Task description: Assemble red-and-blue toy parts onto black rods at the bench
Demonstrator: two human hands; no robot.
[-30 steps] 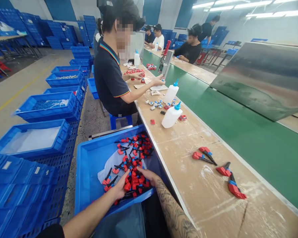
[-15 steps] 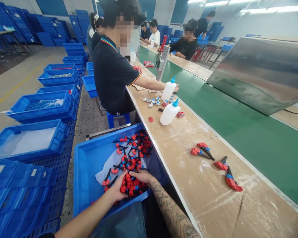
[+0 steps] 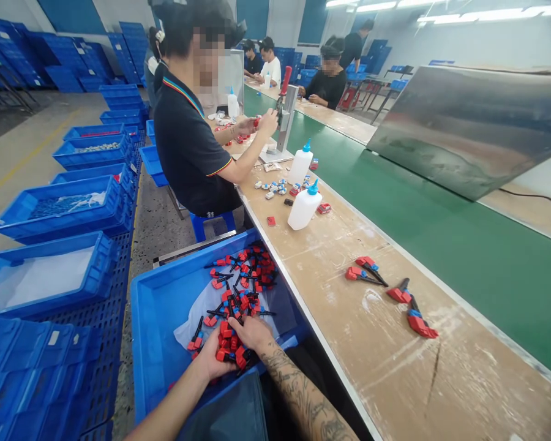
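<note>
A blue bin (image 3: 153,306) in front of me holds a heap of red, black and blue plastic parts (image 3: 245,288) on a white sheet (image 3: 190,327). My left hand (image 3: 213,358) cups a cluster of these parts from the left and below. From the right, my right hand (image 3: 253,332) is curled over the same cluster, its thumb on a part near the middle. Some of its fingertips are hidden among the parts.
Several red-and-black parts (image 3: 399,292) lie on the wooden tabletop (image 3: 330,306) to the right. Two white bottles (image 3: 304,209) stand farther up, before a green belt (image 3: 417,214). A co-worker (image 3: 193,135) sits at the table ahead. Blue bins (image 3: 46,275) line the left.
My right hand has closed further over the parts, and my left hand cups them. The co-worker's arm has drawn back from the bottles, both hands now near the metal stand. The view has shifted slightly.
</note>
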